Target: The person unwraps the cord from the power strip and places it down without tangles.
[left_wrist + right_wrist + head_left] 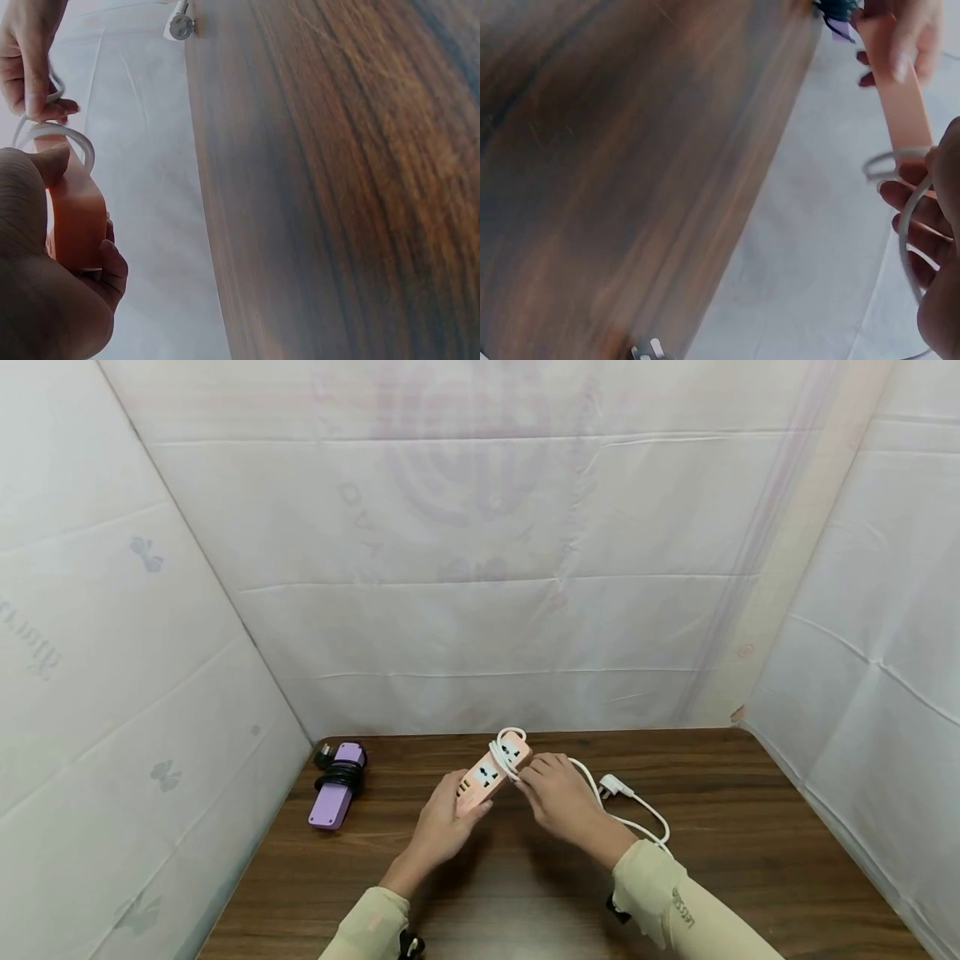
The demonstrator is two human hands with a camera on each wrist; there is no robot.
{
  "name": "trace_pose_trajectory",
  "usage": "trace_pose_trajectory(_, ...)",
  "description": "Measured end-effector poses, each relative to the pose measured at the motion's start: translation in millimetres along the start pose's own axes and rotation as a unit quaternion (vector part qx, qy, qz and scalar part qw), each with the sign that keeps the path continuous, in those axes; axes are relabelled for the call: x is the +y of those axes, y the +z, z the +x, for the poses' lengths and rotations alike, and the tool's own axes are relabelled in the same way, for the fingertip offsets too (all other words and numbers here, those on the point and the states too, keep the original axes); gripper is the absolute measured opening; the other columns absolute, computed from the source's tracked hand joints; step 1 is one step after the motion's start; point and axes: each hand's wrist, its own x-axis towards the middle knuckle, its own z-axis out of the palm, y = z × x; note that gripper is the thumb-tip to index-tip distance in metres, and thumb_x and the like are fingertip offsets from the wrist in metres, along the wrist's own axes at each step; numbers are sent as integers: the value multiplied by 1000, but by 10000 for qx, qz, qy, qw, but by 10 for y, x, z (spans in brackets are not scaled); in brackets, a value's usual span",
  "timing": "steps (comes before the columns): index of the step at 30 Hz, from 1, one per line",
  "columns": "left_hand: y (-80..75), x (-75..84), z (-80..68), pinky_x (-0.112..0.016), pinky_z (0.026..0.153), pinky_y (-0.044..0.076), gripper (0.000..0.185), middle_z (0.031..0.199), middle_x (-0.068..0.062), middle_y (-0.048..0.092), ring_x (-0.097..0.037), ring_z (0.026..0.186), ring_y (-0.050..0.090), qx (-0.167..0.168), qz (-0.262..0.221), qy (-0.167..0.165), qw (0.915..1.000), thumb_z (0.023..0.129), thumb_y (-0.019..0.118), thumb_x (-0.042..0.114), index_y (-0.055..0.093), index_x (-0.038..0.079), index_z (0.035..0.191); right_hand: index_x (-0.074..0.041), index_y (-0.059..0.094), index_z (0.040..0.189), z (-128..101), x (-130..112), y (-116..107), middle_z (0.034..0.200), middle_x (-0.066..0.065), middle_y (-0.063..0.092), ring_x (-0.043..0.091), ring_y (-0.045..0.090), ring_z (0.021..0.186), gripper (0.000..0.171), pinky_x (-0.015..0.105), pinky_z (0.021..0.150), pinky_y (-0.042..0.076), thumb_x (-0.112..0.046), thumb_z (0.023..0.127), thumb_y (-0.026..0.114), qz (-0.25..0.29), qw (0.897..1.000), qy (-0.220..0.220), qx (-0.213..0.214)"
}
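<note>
My left hand (441,823) grips the lower end of a peach-coloured power strip (480,783), thumb on one side and fingers on the other. The strip is tilted, its sockets and USB ports facing up in the head view. A white cord (501,755) loops around its far end. My right hand (558,795) pinches that cord close beside the strip's far end, also visible in the right wrist view, where the cord (905,225) runs past the curled fingers. From there the cord trails right to a white plug (615,786) on the table.
On the left of the brown wooden table (510,902) lies a purple power strip (330,805) wrapped in its black cord (342,774), its black plug (324,757) at the far end. White sheeting (480,635) stands behind the table and along both sides.
</note>
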Motion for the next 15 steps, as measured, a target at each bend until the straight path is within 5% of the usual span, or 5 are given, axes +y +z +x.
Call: trace_pose_trajectory(15, 32, -37, -2, -34, 86, 49, 56, 126, -2, 66, -14, 102, 59, -94, 141, 62, 9998, 93, 83, 30, 59, 13, 141, -14, 69, 89, 37, 169, -20, 81, -1, 72, 22, 65, 78, 13, 37, 72, 49, -16, 100, 74, 241, 9963, 509, 642)
